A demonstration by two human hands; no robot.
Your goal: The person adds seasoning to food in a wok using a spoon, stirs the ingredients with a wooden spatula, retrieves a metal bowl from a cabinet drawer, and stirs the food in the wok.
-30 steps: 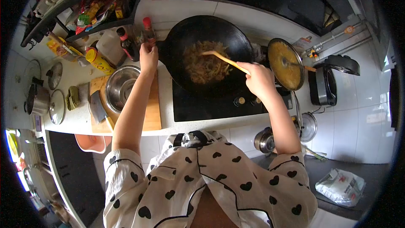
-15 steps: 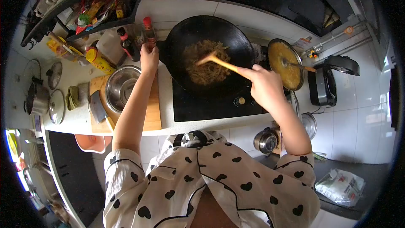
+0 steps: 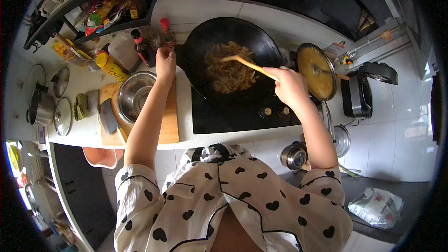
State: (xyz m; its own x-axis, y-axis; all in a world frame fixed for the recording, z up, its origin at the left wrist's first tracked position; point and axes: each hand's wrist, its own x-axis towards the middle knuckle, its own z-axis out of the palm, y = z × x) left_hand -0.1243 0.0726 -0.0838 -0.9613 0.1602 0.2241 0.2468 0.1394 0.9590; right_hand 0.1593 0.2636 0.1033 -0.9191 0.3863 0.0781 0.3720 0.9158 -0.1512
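Observation:
A black wok (image 3: 261, 42) stands on the black hob (image 3: 219, 121), with browned, shredded food (image 3: 231, 72) in its middle. My right hand (image 3: 290, 84) is closed on the handle of a wooden spatula (image 3: 249, 64), whose head touches the upper part of the food. At the wok's left rim, my left hand (image 3: 165, 63) is closed round the wok's side handle, partly hidden by the fingers. Just behind that hand is a red-capped bottle (image 3: 165, 30), with a dark sauce bottle (image 3: 141, 46) to its left.
A pan of yellowish food (image 3: 310, 77) sits right of the wok. On the left, a cutting board (image 3: 168, 121) bears a steel bowl (image 3: 128, 98) and a cleaver (image 3: 108, 117). A yellow container (image 3: 109, 66), pot lids and a pot stand farther left. An open black appliance (image 3: 358, 93) is far right.
The spatula's head has swept down and left through the food, then back up. My right hand moved right, then back left. My left hand has stayed by the wok's left side.

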